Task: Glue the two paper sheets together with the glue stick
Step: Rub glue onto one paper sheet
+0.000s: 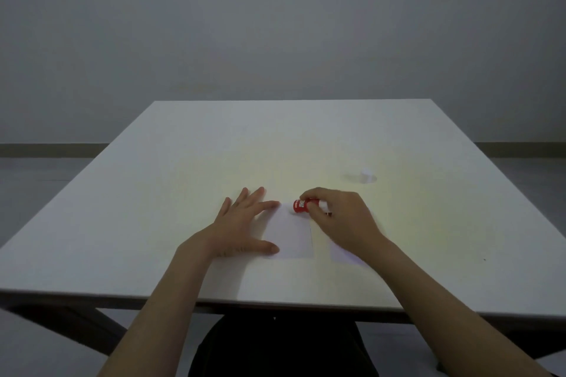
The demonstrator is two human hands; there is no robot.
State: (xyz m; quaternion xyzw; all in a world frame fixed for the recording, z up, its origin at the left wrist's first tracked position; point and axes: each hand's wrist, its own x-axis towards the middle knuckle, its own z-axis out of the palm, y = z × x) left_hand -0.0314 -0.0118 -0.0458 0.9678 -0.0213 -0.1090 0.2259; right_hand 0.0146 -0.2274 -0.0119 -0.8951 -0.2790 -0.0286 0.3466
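Note:
A small white paper sheet (291, 231) lies flat on the white table (190, 168). My left hand (242, 223) rests spread on the sheet's left edge, fingers apart, pressing it down. My right hand (340, 217) grips a red glue stick (301, 206), tilted with its tip touching the sheet's far right corner. A second white sheet (344, 255) lies just to the right, mostly hidden under my right hand and wrist.
A small white cap (366, 176) stands on the table beyond my right hand. The table's near edge (275, 304) runs just in front of me. A grey wall and floor lie behind.

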